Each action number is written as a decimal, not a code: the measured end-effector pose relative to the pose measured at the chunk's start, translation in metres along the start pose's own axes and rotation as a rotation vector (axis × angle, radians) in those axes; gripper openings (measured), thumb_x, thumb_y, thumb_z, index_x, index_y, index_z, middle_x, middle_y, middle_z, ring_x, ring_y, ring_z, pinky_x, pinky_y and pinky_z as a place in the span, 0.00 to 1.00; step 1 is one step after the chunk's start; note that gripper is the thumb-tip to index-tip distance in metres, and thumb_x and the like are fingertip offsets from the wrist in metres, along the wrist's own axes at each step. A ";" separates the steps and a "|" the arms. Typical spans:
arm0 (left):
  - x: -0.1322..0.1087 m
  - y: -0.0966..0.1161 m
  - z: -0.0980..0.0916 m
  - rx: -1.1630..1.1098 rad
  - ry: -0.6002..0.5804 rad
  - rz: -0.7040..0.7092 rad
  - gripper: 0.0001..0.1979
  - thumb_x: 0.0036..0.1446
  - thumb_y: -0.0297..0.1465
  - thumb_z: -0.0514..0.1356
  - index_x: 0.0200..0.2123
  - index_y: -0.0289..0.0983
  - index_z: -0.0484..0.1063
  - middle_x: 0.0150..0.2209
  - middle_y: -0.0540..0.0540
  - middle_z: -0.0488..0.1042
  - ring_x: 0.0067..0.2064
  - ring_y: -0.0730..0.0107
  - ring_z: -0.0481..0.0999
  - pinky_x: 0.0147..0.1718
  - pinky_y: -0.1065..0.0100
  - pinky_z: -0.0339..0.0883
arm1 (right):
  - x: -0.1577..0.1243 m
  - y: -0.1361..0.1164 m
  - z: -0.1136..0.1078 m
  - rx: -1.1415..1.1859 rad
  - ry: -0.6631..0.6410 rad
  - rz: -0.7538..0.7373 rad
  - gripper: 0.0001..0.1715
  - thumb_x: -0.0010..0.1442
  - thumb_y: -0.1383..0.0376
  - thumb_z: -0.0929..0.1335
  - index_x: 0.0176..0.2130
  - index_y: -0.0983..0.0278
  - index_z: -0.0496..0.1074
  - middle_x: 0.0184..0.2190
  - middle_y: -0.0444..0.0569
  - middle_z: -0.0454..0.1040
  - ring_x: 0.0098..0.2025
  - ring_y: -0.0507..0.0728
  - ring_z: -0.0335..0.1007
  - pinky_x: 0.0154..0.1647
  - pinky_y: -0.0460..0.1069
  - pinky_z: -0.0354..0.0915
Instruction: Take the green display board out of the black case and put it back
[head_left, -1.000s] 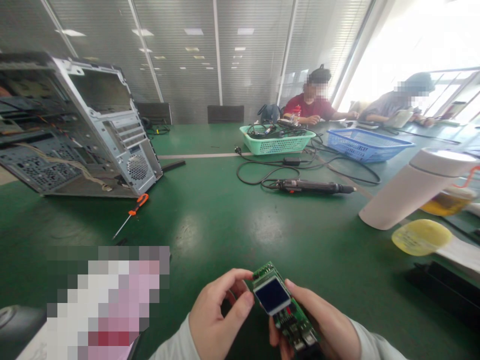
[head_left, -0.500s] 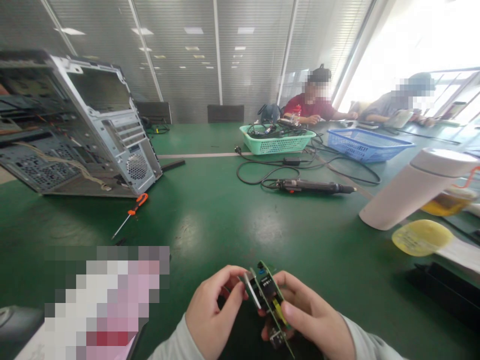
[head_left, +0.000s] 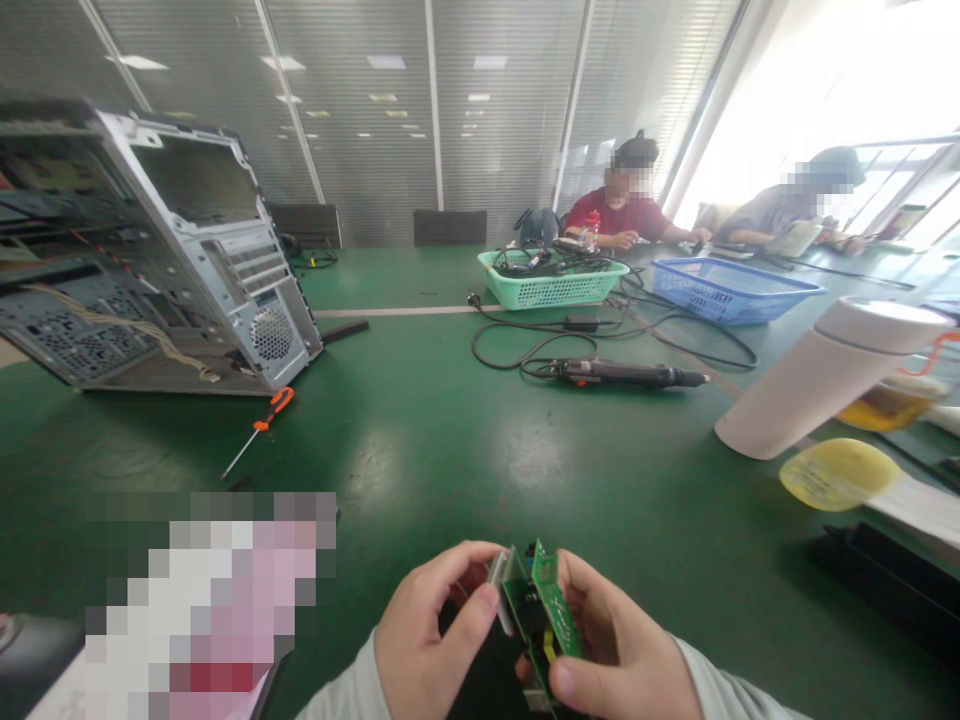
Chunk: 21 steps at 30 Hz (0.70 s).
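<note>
two bare hands had a green circuit board (head_left: 541,622) up between them, low and close to the body, above a green-topped bench (head_left: 420,470), and the board stood nearly on edge, tilted. the left hand (head_left: 431,625) was curled in a narrow pinch at one side, right by a thin pale strip (head_left: 501,590) along the board's edge. the right hand (head_left: 619,640) closed just as narrowly on the opposite side, fingers wrapped around. that edge hold looked like the sound way to do it, fingertips off the components, no twisting. both forearms came up from the bottom of the view in pale sleeves (head_left: 352,680), wrists turned inward, and an orange-handled screwdriver (head_left: 259,430) lay well apart.
</note>
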<state>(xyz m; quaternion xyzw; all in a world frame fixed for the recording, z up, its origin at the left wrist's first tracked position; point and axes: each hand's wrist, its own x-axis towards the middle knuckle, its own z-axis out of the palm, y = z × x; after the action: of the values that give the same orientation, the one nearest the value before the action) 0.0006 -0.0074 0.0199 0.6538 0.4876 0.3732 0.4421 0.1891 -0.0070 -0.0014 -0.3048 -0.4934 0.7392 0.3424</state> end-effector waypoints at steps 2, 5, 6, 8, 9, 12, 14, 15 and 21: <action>0.001 -0.004 0.000 0.012 -0.019 -0.016 0.14 0.59 0.36 0.53 0.40 0.38 0.76 0.31 0.48 0.79 0.33 0.64 0.78 0.34 0.69 0.69 | 0.000 -0.002 0.000 0.035 -0.003 0.010 0.32 0.49 0.46 0.75 0.34 0.63 0.58 0.34 0.45 0.66 0.35 0.52 0.67 0.37 0.46 0.66; 0.002 -0.006 0.001 0.008 -0.025 -0.029 0.14 0.60 0.37 0.53 0.38 0.37 0.75 0.30 0.47 0.78 0.32 0.63 0.77 0.33 0.67 0.69 | 0.001 0.001 -0.001 0.099 -0.013 0.021 0.31 0.51 0.46 0.74 0.33 0.64 0.58 0.34 0.45 0.67 0.32 0.51 0.71 0.32 0.45 0.67; 0.002 -0.005 0.000 0.007 -0.025 -0.030 0.14 0.59 0.37 0.53 0.36 0.37 0.75 0.29 0.47 0.78 0.31 0.64 0.77 0.32 0.68 0.68 | 0.002 0.004 -0.001 0.116 -0.005 0.011 0.30 0.51 0.46 0.74 0.33 0.64 0.58 0.34 0.46 0.68 0.31 0.51 0.72 0.29 0.44 0.67; 0.002 -0.002 0.000 0.011 -0.019 -0.024 0.12 0.58 0.36 0.54 0.31 0.38 0.74 0.27 0.49 0.77 0.29 0.66 0.74 0.30 0.69 0.66 | 0.003 0.013 -0.003 0.143 0.033 -0.014 0.30 0.52 0.45 0.73 0.33 0.64 0.59 0.32 0.46 0.69 0.27 0.52 0.73 0.23 0.43 0.66; 0.002 -0.001 0.000 0.019 -0.014 -0.019 0.11 0.57 0.36 0.54 0.29 0.38 0.73 0.26 0.50 0.75 0.28 0.67 0.73 0.30 0.70 0.65 | 0.003 0.018 -0.004 0.155 0.054 -0.019 0.30 0.52 0.45 0.73 0.33 0.64 0.59 0.30 0.46 0.70 0.25 0.52 0.73 0.21 0.43 0.65; 0.002 0.002 0.000 0.052 -0.003 -0.010 0.08 0.53 0.35 0.55 0.26 0.40 0.69 0.24 0.52 0.72 0.28 0.68 0.71 0.30 0.70 0.64 | 0.004 0.025 -0.006 0.163 0.080 -0.008 0.29 0.53 0.44 0.72 0.34 0.64 0.60 0.26 0.44 0.70 0.22 0.54 0.74 0.20 0.43 0.65; 0.001 0.003 0.000 0.066 0.001 -0.013 0.07 0.52 0.34 0.55 0.26 0.40 0.69 0.24 0.52 0.72 0.28 0.67 0.71 0.31 0.69 0.64 | 0.004 0.021 -0.006 0.156 0.070 -0.013 0.29 0.53 0.44 0.71 0.34 0.65 0.61 0.26 0.45 0.71 0.23 0.54 0.74 0.20 0.43 0.66; 0.001 0.003 0.000 0.066 0.001 -0.015 0.07 0.52 0.34 0.55 0.26 0.40 0.69 0.24 0.52 0.72 0.28 0.67 0.71 0.31 0.69 0.63 | 0.004 0.017 -0.006 0.145 0.059 -0.008 0.29 0.54 0.44 0.71 0.34 0.65 0.62 0.27 0.46 0.71 0.23 0.53 0.74 0.21 0.43 0.66; 0.002 -0.002 0.001 0.045 -0.006 -0.004 0.07 0.53 0.33 0.55 0.27 0.39 0.71 0.25 0.51 0.73 0.29 0.67 0.73 0.31 0.69 0.64 | 0.005 0.014 -0.005 0.183 0.041 -0.029 0.28 0.55 0.46 0.71 0.35 0.65 0.61 0.28 0.44 0.70 0.22 0.50 0.73 0.20 0.40 0.64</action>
<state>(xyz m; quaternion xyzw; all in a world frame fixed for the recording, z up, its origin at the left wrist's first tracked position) 0.0009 -0.0055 0.0177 0.6639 0.4958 0.3592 0.4295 0.1877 -0.0042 -0.0165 -0.2800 -0.4212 0.7698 0.3894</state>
